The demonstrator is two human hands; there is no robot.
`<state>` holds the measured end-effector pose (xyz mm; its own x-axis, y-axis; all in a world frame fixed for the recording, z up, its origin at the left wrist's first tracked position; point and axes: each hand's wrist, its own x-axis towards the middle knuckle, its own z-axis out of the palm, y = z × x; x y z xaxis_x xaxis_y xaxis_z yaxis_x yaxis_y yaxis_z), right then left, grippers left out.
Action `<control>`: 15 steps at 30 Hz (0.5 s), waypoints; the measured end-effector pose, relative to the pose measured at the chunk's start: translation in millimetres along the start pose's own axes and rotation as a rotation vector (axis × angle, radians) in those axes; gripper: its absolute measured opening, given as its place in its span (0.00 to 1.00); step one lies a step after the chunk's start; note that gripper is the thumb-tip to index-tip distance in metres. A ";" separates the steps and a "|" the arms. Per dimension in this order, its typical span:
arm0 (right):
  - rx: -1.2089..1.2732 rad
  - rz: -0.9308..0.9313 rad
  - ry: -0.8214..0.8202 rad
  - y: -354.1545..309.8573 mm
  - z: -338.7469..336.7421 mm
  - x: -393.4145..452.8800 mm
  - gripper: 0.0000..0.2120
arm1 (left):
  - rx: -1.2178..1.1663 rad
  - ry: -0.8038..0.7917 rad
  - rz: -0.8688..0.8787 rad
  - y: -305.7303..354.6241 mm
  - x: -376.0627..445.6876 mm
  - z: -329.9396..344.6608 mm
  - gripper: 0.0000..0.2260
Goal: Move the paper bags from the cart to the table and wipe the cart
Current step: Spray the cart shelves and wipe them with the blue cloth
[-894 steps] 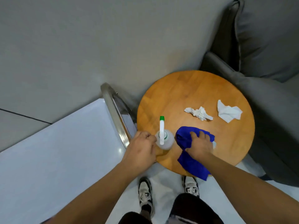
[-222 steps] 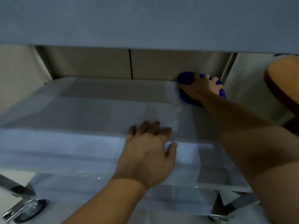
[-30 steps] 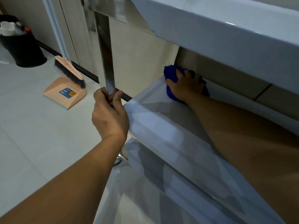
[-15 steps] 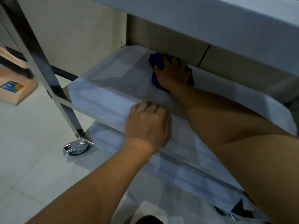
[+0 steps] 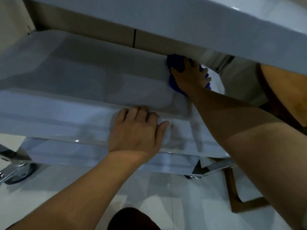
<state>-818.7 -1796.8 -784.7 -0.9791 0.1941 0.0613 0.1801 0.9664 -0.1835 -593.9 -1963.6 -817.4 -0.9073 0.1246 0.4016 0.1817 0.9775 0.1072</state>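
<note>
A person crouches at a white cart, reaching under its top shelf. The right hand point(image 5: 191, 77) presses a blue cloth point(image 5: 176, 63) flat against the far right corner of the middle shelf point(image 5: 83, 77), its grip spread over the cloth. The left hand point(image 5: 137, 130) rests on the shelf's front lip, fingers loosely bent, holding nothing. No paper bags are visible. The cart stands on caster wheels point(image 5: 18, 171); a hard push could roll it away, or knuckles could scrape the shelf above.

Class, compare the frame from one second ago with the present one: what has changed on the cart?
The left hand let go of the cart's upright post and now rests on the middle shelf's front edge. The right hand slid the blue cloth to the shelf's far right corner, still pressing it.
</note>
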 end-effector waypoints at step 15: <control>0.023 0.077 0.007 65.9 -26.2 -92.0 0.31 | -0.003 -0.008 -0.049 0.3 0.5 -3.0 0.23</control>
<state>-714.2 -1746.6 -776.7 -0.9617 0.2690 0.0528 0.2527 0.9444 -0.2102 -593.2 -1963.8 -814.4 -0.9181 0.0783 0.3884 0.1383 0.9820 0.1290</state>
